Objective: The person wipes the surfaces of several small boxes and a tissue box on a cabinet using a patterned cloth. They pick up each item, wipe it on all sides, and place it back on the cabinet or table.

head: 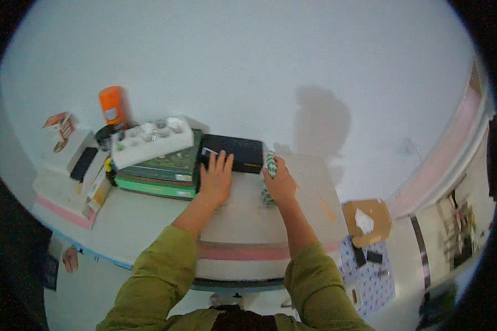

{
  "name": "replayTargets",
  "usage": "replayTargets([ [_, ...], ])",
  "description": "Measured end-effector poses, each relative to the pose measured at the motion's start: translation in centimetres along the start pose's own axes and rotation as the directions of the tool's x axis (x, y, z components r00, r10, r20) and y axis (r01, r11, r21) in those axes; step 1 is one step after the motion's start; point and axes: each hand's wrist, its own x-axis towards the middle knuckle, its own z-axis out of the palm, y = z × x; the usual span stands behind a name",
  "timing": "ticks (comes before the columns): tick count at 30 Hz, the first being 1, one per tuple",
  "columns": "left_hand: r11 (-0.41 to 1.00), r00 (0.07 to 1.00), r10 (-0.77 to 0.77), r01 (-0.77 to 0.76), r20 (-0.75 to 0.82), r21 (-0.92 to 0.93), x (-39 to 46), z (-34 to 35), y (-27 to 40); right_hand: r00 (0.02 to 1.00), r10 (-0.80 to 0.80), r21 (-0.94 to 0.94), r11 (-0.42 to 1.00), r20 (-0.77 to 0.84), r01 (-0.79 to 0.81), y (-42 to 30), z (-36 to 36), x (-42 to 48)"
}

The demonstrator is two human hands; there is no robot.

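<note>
My left hand [216, 178] lies with its fingers spread over the near left part of a flat black box [240, 153]. The box stands against the wall and bears pale writing. In my right hand [281, 182] is a bunched green-and-white patterned cloth [268, 197], just off the box's right end. Part of the cloth is hidden by my fingers. Left of the black box is a stack: a green box [153, 188] at the bottom, a dark green box [170, 163] above it, and a white tray with round hollows [153, 140] on top.
An orange bottle [111, 103], a dark round container [104, 137] and a black rectangular object [83, 164] are at the left. The pink-striped table edge [240, 251] runs before me. Down on the right are a cardboard box [368, 231] and a patterned cloth [372, 285] with small objects.
</note>
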Motion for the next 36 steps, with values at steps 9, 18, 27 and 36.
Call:
replayTargets([
  [9, 0.563, 0.703, 0.711, -0.569, 0.001, -0.599, -10.7, -8.1, 9.7, 0.974, 0.163, 0.759, 0.610, 0.158, -0.226, 9.1, -10.7, -11.6],
  [18, 0.334, 0.046, 0.943, -0.172, 0.331, -0.927, -19.2, 1.7, 22.6, 0.593, 0.802, 0.643, 0.491, -0.071, -0.588, 30.9, -17.9, -28.6],
  [27, 0.667, 0.017, 0.738, 0.129, 0.675, -0.733, -25.0, 20.3, 33.1, 0.616, 0.773, -0.099, 0.632, 0.153, -0.768, 41.4, -9.7, -37.6],
  [36, 0.841, 0.121, 0.490, 0.196, 0.863, -0.505, -28.4, 29.9, 37.5, 0.728, 0.685, -0.423, 0.650, -0.031, -0.631, 43.8, -2.6, -39.7],
])
